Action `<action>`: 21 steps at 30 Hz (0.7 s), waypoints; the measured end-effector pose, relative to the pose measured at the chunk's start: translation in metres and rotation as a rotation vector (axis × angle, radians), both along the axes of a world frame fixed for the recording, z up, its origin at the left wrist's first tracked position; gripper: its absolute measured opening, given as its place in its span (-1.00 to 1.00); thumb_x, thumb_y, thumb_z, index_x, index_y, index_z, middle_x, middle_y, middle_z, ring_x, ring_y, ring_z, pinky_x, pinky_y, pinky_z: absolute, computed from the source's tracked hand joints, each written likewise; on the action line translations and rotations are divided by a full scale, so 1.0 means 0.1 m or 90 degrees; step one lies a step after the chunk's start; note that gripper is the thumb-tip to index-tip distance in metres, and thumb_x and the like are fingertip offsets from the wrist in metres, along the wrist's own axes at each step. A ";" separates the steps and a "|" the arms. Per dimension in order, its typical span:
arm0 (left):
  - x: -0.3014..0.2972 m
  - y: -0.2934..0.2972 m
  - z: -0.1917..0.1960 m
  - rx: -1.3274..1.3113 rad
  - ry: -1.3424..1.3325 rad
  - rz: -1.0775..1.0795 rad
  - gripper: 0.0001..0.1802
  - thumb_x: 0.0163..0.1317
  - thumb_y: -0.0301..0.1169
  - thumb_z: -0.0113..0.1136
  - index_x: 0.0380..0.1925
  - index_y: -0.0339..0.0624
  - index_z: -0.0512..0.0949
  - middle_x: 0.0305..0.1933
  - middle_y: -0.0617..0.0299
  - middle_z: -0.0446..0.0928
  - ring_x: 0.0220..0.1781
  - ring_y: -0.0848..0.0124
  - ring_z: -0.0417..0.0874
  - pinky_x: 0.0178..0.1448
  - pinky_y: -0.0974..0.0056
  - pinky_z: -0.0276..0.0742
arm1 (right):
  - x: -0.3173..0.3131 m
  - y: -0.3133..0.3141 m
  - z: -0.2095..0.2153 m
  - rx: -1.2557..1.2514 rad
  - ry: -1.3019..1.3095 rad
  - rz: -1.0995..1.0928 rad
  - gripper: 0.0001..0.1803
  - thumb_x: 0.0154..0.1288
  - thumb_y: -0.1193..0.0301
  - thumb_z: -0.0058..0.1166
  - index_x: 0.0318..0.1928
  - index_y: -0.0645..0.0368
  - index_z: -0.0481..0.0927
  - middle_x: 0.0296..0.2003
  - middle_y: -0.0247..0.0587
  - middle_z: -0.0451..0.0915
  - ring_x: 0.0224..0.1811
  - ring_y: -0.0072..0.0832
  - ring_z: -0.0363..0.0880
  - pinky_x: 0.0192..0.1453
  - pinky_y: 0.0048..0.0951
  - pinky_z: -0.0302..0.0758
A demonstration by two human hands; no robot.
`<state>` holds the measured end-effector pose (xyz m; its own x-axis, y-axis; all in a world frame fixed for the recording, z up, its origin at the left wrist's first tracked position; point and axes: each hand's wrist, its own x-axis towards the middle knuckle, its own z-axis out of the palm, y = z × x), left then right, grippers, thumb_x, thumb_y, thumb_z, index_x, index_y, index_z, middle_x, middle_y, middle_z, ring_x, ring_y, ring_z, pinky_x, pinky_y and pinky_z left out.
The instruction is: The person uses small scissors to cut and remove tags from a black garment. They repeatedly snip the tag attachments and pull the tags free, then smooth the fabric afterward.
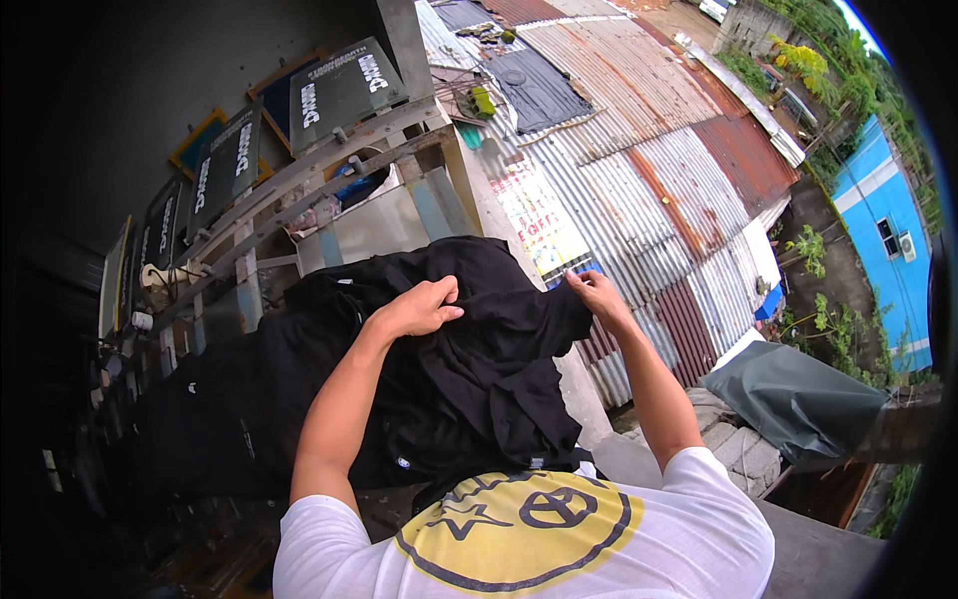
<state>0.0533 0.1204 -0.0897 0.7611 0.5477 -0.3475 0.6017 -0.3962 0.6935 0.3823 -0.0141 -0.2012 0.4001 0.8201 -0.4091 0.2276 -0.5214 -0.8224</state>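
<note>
Basically both hands, left hand [419, 309] and right hand [596, 293], fingers pinching black shirt [479, 389] fabric, spreading it over the ledge [589, 399].

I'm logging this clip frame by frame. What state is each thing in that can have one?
Black garment: bunched, draped over the ledge, gripped by both hands.
Left hand: closed on the cloth.
Right hand: pinching the cloth's edge.
Printing screens: leaning on the wooden rack.
Grey tarp: spread over a roof.
</note>
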 end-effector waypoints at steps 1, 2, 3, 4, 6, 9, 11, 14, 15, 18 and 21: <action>0.02 0.02 0.03 -0.004 -0.027 -0.030 -0.63 0.22 -0.39 0.37 -0.43 -0.24 0.30 -0.50 0.07 0.44 -0.45 0.22 0.41 -0.31 0.16 0.34 | -0.01 0.00 0.01 -0.066 -0.062 0.052 -0.44 0.38 0.03 0.20 -0.09 0.40 0.68 -0.22 0.01 0.71 -0.12 -0.30 0.66 -0.02 -0.28 0.53; 0.05 0.05 0.05 -0.010 -0.029 -0.075 -0.63 0.20 -0.39 0.37 -0.45 -0.24 0.30 -0.50 0.09 0.43 -0.45 0.25 0.41 -0.31 0.17 0.34 | -0.08 0.03 -0.01 -0.151 -0.105 0.111 -0.40 0.37 0.00 0.16 -0.01 0.39 0.69 -0.11 0.17 0.71 -0.03 -0.15 0.68 0.05 -0.22 0.54; 0.08 0.07 0.08 -0.011 -0.025 -0.116 -0.63 0.18 -0.40 0.38 -0.46 -0.23 0.30 -0.51 0.11 0.42 -0.44 0.29 0.40 -0.31 0.17 0.34 | -0.10 0.04 -0.02 -0.144 -0.093 0.180 -0.43 0.35 0.02 0.18 -0.02 0.36 0.70 -0.11 0.18 0.71 -0.03 -0.15 0.68 0.05 -0.21 0.53; 0.10 0.09 0.10 -0.009 -0.031 -0.161 -0.63 0.16 -0.40 0.39 -0.47 -0.23 0.30 -0.51 0.13 0.41 -0.44 0.32 0.40 -0.31 0.17 0.34 | -0.13 0.05 -0.03 -0.160 -0.095 0.230 -0.47 0.33 0.04 0.20 -0.03 0.32 0.71 -0.11 0.18 0.70 -0.04 -0.15 0.68 0.05 -0.20 0.53; 0.11 0.15 0.14 -0.030 -0.109 -0.106 -0.65 0.08 -0.38 0.43 -0.49 -0.20 0.36 -0.51 0.26 0.37 -0.40 0.44 0.37 -0.26 0.27 0.33 | -0.14 0.08 -0.02 -0.011 -0.161 0.120 -0.60 0.32 0.16 0.22 -0.12 0.30 0.72 -0.25 0.12 0.68 -0.16 -0.21 0.65 -0.06 -0.20 0.51; 0.08 0.30 0.18 -0.139 -0.252 0.006 -0.65 0.07 -0.31 0.50 -0.46 -0.14 0.43 -0.41 0.45 0.41 -0.34 0.59 0.34 -0.22 0.42 0.28 | 0.01 0.09 0.12 0.179 0.026 -0.067 -0.69 0.39 0.31 0.19 -0.30 0.38 0.67 -0.31 -0.24 0.53 -0.17 -0.52 0.47 -0.12 -0.35 0.36; 0.10 0.41 0.17 -0.085 -0.280 0.098 -0.75 0.13 -0.48 0.42 -0.43 -0.15 0.45 -0.37 0.45 0.42 -0.30 0.62 0.39 -0.16 0.44 0.33 | 0.14 0.05 0.26 0.364 0.263 -0.106 -0.77 0.44 0.37 0.13 -0.30 0.31 0.62 -0.32 -0.31 0.58 -0.25 -0.56 0.50 -0.07 -0.46 0.40; 0.19 0.53 0.10 -0.067 -0.346 0.184 -0.78 0.07 -0.70 0.31 -0.39 -0.20 0.48 -0.36 0.41 0.46 -0.22 0.56 0.47 -0.03 0.40 0.44 | 0.18 -0.03 0.44 0.422 0.594 -0.044 -0.79 0.45 0.34 0.14 -0.09 0.24 0.54 -0.26 -0.23 0.69 -0.20 -0.48 0.66 0.05 -0.47 0.55; 0.25 0.54 0.06 -0.054 -0.366 0.199 -0.77 0.07 -0.71 0.29 -0.38 -0.20 0.48 -0.34 0.40 0.47 -0.21 0.55 0.49 -0.01 0.39 0.45 | 0.16 -0.07 0.47 0.402 0.696 -0.006 -0.76 0.44 0.34 0.15 -0.04 0.23 0.52 -0.24 -0.19 0.70 -0.16 -0.45 0.69 0.06 -0.44 0.57; 0.35 0.55 -0.06 -0.001 -0.379 0.204 -0.74 0.06 -0.75 0.26 -0.26 -0.24 0.53 -0.26 0.34 0.54 -0.13 0.50 0.57 0.10 0.36 0.50 | 0.03 -0.14 0.49 0.248 0.622 -0.066 -0.49 0.37 0.36 0.24 0.24 0.15 0.37 -0.26 -0.18 0.72 -0.17 -0.42 0.74 -0.04 -0.46 0.64; 0.44 0.56 -0.16 0.036 -0.381 0.217 -0.73 0.07 -0.75 0.23 -0.21 -0.27 0.56 -0.23 0.28 0.60 -0.10 0.46 0.61 0.12 0.34 0.51 | -0.09 -0.21 0.43 0.120 0.304 0.093 -0.36 0.32 0.48 0.23 0.36 0.22 0.30 -0.24 -0.19 0.68 -0.15 -0.49 0.67 -0.06 -0.45 0.59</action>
<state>0.0972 0.1769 -0.1056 0.5955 0.7950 0.1152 0.2192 -0.2988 0.9288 0.3733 -0.0346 -0.1584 0.0815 0.9301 -0.3581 -0.1361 -0.3456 -0.9285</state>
